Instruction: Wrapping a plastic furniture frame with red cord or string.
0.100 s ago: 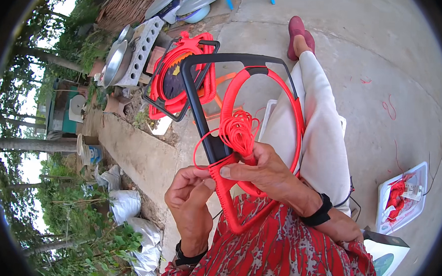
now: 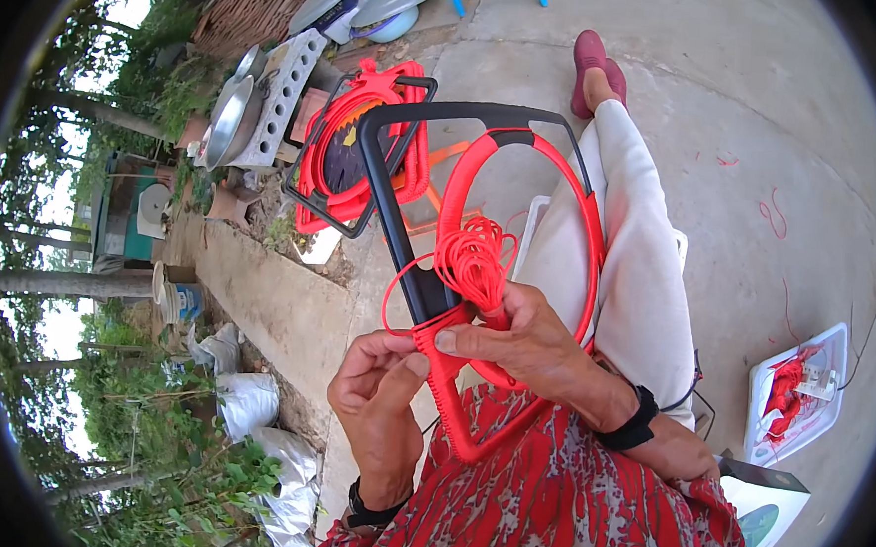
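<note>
Cord of thin, bright red strand is gathered in a looped bundle [image 2: 470, 260] over a large angular frame of black bars and red-wrapped tubing [image 2: 367, 161], which is held above the lap, between the patterned red-and-grey garment [image 2: 585, 499] and the pale trousers [image 2: 645, 284]. The frame's near corner is rested against the garment.

By the right hand [image 2: 543, 348] the red-wrapped part beside the black bar is gripped, the thumb laid flat on top and the bundle's tied end kept next to the index finger. The left hand [image 2: 382, 389] is curled, thumb and index fingertip brought together at the wrapped edge, where a single strand is led round from the bundle; whether that strand is pinched cannot be told.

Toward the left edge of the grey concrete ground [image 2: 737, 240], red-wound coils with black-barred frames [image 2: 405, 151] are seen. On the right, a white plastic tray [image 2: 819, 420] is set down, with a red cord tangle [image 2: 783, 386] lying along its left edge.
</note>
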Tool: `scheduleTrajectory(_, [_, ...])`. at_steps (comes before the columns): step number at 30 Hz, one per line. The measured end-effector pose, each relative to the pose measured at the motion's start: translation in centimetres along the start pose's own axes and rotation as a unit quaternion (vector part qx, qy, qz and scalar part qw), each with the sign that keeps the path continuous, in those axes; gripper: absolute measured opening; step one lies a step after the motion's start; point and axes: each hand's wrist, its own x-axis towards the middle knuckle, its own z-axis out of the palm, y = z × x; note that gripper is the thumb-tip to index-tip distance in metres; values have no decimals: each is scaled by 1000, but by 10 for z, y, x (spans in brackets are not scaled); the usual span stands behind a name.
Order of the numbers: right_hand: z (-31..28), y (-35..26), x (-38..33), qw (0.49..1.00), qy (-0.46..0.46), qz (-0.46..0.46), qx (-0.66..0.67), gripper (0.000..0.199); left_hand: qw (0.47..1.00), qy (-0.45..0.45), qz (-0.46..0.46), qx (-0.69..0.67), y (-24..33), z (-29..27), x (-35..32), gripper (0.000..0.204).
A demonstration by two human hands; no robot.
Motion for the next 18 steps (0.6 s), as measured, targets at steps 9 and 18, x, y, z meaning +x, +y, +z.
scheduleTrajectory(9, [-2, 12, 2, 998, -2, -37, -44, 41, 999, 22, 24, 9, 3, 10, -3, 19])
scheduleTrajectory(18, [-3, 13, -1, 999, 13, -6, -38, 34, 995, 24, 76, 54, -2, 14, -4, 17])
